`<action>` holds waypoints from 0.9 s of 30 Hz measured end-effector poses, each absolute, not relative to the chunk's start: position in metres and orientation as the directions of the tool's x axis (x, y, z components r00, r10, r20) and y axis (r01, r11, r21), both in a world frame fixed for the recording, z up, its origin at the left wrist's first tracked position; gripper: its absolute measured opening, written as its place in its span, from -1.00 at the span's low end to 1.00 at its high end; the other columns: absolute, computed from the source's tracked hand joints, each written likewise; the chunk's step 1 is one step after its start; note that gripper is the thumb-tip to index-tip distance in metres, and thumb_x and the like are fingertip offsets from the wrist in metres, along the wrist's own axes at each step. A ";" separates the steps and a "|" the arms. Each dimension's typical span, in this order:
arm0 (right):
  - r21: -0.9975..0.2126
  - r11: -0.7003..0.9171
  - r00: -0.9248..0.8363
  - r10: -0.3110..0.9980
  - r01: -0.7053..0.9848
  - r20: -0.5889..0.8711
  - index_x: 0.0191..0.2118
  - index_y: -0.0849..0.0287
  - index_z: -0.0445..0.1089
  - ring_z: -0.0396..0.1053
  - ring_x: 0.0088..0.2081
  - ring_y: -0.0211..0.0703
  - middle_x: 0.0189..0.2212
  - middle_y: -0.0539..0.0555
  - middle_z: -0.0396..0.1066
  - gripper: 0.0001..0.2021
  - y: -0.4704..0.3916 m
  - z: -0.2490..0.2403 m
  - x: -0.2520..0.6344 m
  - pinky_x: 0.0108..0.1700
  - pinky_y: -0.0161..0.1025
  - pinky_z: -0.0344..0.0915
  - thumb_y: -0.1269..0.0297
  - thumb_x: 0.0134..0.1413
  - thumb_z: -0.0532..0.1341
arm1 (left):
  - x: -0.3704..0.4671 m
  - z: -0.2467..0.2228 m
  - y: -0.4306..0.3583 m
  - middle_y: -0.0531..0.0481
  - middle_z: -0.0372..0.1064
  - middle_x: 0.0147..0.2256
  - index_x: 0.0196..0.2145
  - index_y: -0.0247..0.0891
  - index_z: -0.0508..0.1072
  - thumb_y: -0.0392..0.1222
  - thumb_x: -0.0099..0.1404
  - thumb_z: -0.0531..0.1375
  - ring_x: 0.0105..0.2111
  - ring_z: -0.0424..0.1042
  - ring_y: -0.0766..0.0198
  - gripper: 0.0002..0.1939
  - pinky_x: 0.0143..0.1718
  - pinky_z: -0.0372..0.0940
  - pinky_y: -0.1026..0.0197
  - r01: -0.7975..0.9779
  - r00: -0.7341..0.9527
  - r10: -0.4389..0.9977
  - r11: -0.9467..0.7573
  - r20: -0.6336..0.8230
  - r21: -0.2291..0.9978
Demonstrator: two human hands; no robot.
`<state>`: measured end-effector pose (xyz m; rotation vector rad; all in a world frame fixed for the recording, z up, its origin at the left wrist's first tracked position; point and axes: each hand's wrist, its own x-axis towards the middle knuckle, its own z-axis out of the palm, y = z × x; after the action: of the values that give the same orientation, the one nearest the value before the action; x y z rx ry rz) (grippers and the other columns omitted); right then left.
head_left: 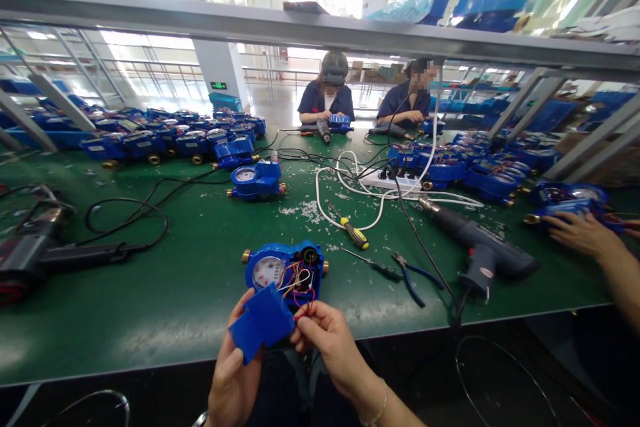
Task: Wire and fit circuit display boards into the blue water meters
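Observation:
An opened blue water meter [286, 255] lies on the green table before me, with a round dial and a compartment of coloured wires. In front of it, my left hand [236, 367] grips a flat blue plastic cover [263, 321] by its left edge, tilted above the table's front edge. My right hand [325, 337] is closed at the cover's right side, its thumb and fingers pinching thin red and black wires [306, 310] that run from the meter's compartment. The fingertips of the right hand are close against the cover; whether they also touch it I cannot tell.
Right of the meter lie a yellow-black screwdriver [354, 233], a thin dark screwdriver [383, 269], pliers [417, 279] and a heat gun [483, 247]. Another blue meter [256, 180] stands behind. A power strip [390, 179] trails cables. A co-worker's hand [583, 233] touches a meter at right.

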<state>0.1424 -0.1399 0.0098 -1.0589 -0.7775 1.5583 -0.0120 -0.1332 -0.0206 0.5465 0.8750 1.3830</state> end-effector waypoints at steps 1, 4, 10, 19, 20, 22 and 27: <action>-0.887 -0.238 -0.061 0.971 -0.396 -0.233 -0.37 0.24 0.41 0.30 -0.58 -0.32 -0.58 0.01 0.44 -0.56 -0.140 0.011 0.142 -0.44 -0.33 0.22 -0.08 -0.16 0.41 | -0.012 -0.021 -0.133 -0.17 0.44 0.02 0.19 -0.19 0.28 0.12 -0.03 0.30 -0.04 0.43 -0.11 -0.17 -0.05 0.37 0.00 -0.616 -0.039 0.976 0.147 -0.216 0.774; -0.883 -0.237 -0.067 0.971 -0.404 -0.230 -0.37 0.24 0.41 0.29 -0.59 -0.33 -0.59 0.00 0.43 -0.59 -0.138 0.013 0.141 -0.46 -0.34 0.22 -0.05 -0.13 0.40 | -0.012 -0.023 -0.131 -0.18 0.44 0.02 0.18 -0.22 0.30 0.11 0.01 0.25 -0.06 0.43 -0.12 -0.22 -0.04 0.35 -0.06 -0.650 -0.034 0.974 0.149 -0.224 0.745; -0.849 -0.265 -0.077 0.963 -0.457 -0.259 -0.34 0.22 0.44 0.29 -0.59 -0.35 -0.57 -0.02 0.44 -0.70 -0.141 0.012 0.134 -0.47 -0.35 0.20 0.08 -0.08 0.38 | -0.013 -0.024 -0.127 -0.17 0.44 -0.01 0.18 -0.22 0.30 0.12 0.06 0.16 -0.03 0.42 -0.14 -0.25 0.00 0.31 -0.13 -0.640 -0.023 0.993 0.072 -0.113 0.765; -0.828 -0.291 -0.065 0.953 -0.480 -0.297 -0.34 0.18 0.47 0.31 -0.57 -0.34 -0.57 -0.04 0.46 -0.79 -0.144 0.006 0.130 -0.47 -0.35 0.21 0.17 -0.07 0.37 | -0.014 -0.027 -0.130 -0.18 0.42 0.03 0.19 -0.23 0.29 0.10 0.04 0.20 -0.01 0.42 -0.13 -0.23 -0.01 0.33 -0.08 -0.626 -0.019 0.998 0.041 -0.068 0.779; -0.831 -0.288 -0.064 0.954 -0.475 -0.294 -0.35 0.19 0.46 0.31 -0.57 -0.33 -0.57 -0.04 0.46 -0.79 -0.144 0.006 0.131 -0.47 -0.35 0.22 0.16 -0.07 0.37 | -0.015 -0.028 -0.131 -0.18 0.42 0.03 0.19 -0.23 0.29 0.11 0.04 0.21 -0.02 0.43 -0.13 -0.22 -0.02 0.34 -0.09 -0.635 -0.018 0.998 0.039 -0.065 0.772; -0.839 -0.280 -0.064 0.957 -0.467 -0.284 -0.35 0.19 0.46 0.31 -0.57 -0.33 -0.57 -0.03 0.46 -0.77 -0.143 0.007 0.132 -0.48 -0.35 0.22 0.14 -0.06 0.37 | -0.015 -0.030 -0.131 -0.19 0.42 0.04 0.19 -0.23 0.29 0.14 0.03 0.21 -0.03 0.43 -0.14 -0.21 -0.05 0.36 -0.09 -0.645 -0.021 0.998 0.031 -0.058 0.764; -0.847 -0.263 -0.070 0.963 -0.463 -0.260 -0.36 0.20 0.45 0.29 -0.58 -0.35 -0.58 -0.04 0.44 -0.77 -0.143 0.007 0.133 -0.48 -0.36 0.21 0.13 -0.02 0.36 | -0.014 -0.031 -0.133 -0.19 0.41 0.06 0.18 -0.23 0.31 0.14 0.07 0.19 -0.01 0.42 -0.12 -0.25 -0.05 0.37 -0.07 -0.642 -0.018 1.000 0.002 -0.018 0.767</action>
<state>0.1332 -0.1426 0.0070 -1.0178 -0.6993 1.5990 -0.0138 -0.1329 -0.0306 0.6640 0.7027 1.4701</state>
